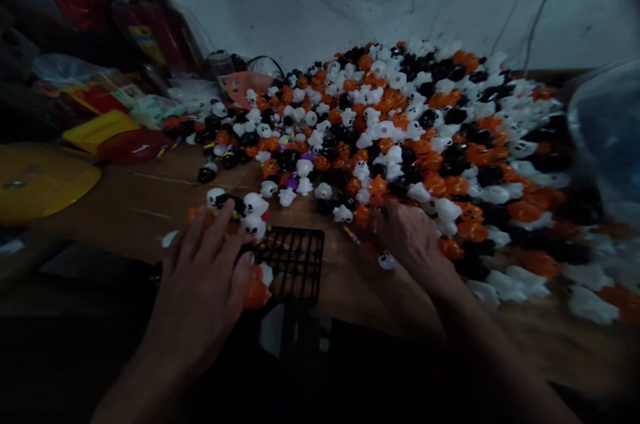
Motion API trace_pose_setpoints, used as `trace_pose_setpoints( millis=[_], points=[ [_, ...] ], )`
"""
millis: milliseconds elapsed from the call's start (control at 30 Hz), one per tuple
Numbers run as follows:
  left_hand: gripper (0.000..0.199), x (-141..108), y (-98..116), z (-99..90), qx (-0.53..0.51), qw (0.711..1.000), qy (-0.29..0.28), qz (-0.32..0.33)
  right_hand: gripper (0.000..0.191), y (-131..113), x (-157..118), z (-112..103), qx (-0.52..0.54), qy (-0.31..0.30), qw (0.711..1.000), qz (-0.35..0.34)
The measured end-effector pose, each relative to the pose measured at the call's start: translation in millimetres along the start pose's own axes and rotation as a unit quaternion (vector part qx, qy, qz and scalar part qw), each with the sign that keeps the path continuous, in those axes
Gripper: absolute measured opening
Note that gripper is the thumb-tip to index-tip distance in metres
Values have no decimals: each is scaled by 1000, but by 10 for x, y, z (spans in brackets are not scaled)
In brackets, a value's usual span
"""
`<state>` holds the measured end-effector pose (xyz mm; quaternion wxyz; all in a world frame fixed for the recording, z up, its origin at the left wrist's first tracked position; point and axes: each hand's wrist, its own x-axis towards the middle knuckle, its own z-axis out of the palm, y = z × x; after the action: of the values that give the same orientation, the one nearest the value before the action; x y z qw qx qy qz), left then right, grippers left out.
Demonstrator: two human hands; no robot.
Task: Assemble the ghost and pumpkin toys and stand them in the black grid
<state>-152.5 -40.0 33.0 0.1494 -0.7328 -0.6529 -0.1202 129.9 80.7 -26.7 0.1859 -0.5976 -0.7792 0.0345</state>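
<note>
My left hand (207, 277) lies over a cluster of small Halloween toy figures on a black grid rack (300, 264), its fingers stretched out and slightly apart. White ghost figures (255, 205) stand by its fingertips, and an orange pumpkin figure (256, 291) sits beside the thumb. At the near edge of a big heap of figures (385, 111), my right hand (407, 237) has its fingers curled down. Orange pieces (363, 216) lie by those fingers; whatever is in them is hidden. A white figure (387, 260) rests below the hand.
The brown work surface (150, 204) carries a yellow round object (45, 181), a red dish-like piece (131, 146) and plastic bags at the left. A fire extinguisher (155, 37) stands behind them. A clear plastic bag (607, 131) is at the right.
</note>
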Motion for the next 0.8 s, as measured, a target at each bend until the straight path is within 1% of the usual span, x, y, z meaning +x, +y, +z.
trace_pose_setpoints(
  millis=[100, 233, 333, 433, 500, 533, 633, 700, 733, 800],
  points=[
    [30, -5, -67, 40, -19, 1000, -9, 6, 26, -78, -83, -126, -49, 0, 999, 5],
    [28, -4, -92, 55, -35, 999, -9, 10, 21, -187, -175, -287, -63, -19, 998, 9],
    [26, -3, -71, 60, -20, 1000, -12, 8, 19, -229, -250, -327, -66, -57, 996, 24],
    [26, -1, -41, 52, -18, 1000, -4, 2, 20, -250, -289, -330, -50, -70, 996, 5],
    [28, -1, -28, 38, -22, 1000, 0, 1, 21, -209, -260, -357, -45, -66, 997, -6],
    [29, -2, -25, 31, -25, 1000, 0, 0, 21, -162, -232, -386, -52, -63, 997, 3],
    [32, -9, -36, 21, -46, 999, 2, 0, 18, 63, -159, -535, -101, -30, 993, 62],
    [33, -17, -48, 33, -55, 998, 2, 9, 17, 206, -168, -652, -129, -13, 989, 74],
    [33, -20, -52, 45, -54, 998, 3, 12, 17, 251, -190, -697, -138, -18, 988, 69],
    [36, -24, -51, 78, -45, 999, 8, 8, 19, 271, -244, -731, -150, -51, 986, 57]
  ],
)
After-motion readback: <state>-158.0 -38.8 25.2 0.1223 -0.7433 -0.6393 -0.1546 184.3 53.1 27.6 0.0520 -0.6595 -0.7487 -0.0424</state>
